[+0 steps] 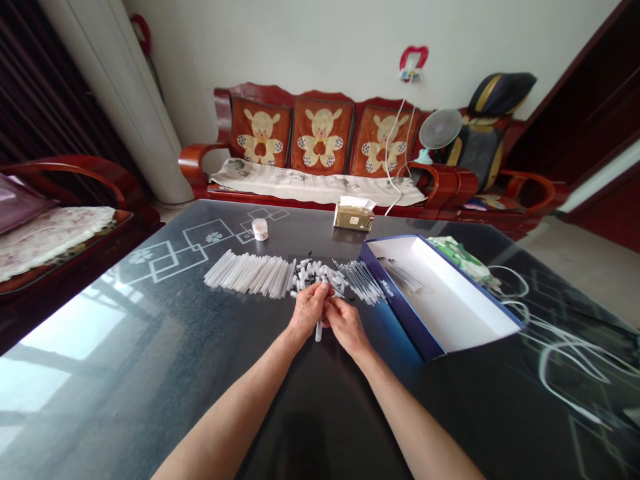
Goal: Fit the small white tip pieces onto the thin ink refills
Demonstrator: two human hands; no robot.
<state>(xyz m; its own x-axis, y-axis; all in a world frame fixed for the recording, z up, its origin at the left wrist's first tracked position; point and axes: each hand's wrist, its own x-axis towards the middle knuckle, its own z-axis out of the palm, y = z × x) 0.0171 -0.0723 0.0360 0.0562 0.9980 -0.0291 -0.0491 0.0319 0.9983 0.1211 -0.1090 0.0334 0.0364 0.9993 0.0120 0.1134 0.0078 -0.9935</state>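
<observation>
Short white plastic tube sits between the hands, its lower end poking below the fingers. Left hand has its fingers closed on the tube. Right hand curls in at 3 o'clock, fingers bent toward it; contact is hidden, so cannot tell whether they grip. Held low over the surface, close to the parts. At 12 o'clock, a loose heap of small white-and-black pieces lies within easy reach. At 10 o'clock, longer white tubes lie side by side, apparently ranked for single picking. At 1 o'clock, thin clear rods are grouped apart, keeping kinds separate. Beyond them, an open blue-rimmed box holds more rods.
</observation>
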